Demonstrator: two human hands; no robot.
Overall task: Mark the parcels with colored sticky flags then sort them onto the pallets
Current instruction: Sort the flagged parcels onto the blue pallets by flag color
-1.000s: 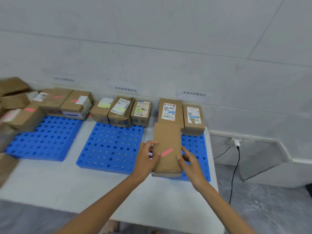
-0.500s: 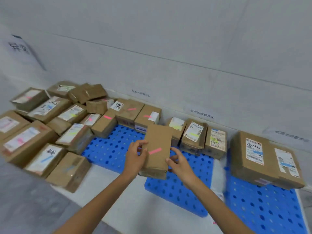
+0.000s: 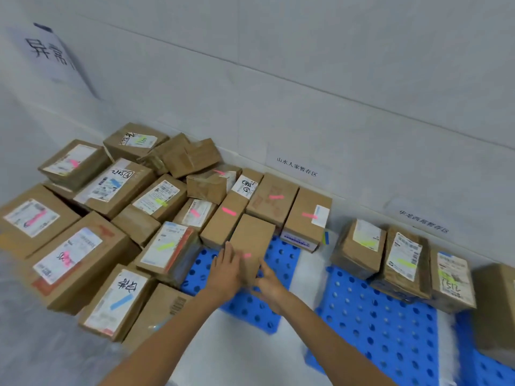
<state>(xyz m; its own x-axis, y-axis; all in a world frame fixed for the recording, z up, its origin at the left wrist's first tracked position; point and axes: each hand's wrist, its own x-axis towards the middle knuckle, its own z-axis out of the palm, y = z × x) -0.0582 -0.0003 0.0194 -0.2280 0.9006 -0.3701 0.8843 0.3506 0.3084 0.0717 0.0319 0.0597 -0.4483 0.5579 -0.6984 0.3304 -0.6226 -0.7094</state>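
Note:
A plain brown parcel [image 3: 252, 240] with a pink sticky flag [image 3: 246, 255] on top sits low over the left blue pallet [image 3: 282, 256], just in front of a row of pink-flagged parcels [image 3: 274, 197]. My left hand [image 3: 225, 271] lies flat with straight fingers against the parcel's left side. My right hand [image 3: 269, 285] grips its near right corner, one finger running up the right edge. Whether the parcel's base touches the pallet is hidden by my hands.
A loose pile of labelled parcels [image 3: 83, 246] with pink, green and blue flags crowds the left. The middle pallet [image 3: 376, 324] carries green-flagged parcels [image 3: 404, 263] at its back. A third pallet [image 3: 487, 369] shows at the right. Paper labels [image 3: 296, 167] hang on the wall.
I have carried the pink-flagged parcel leftward from the right pallet, past the middle one, and lowered it onto the left pallet. My left hand has flattened against its side.

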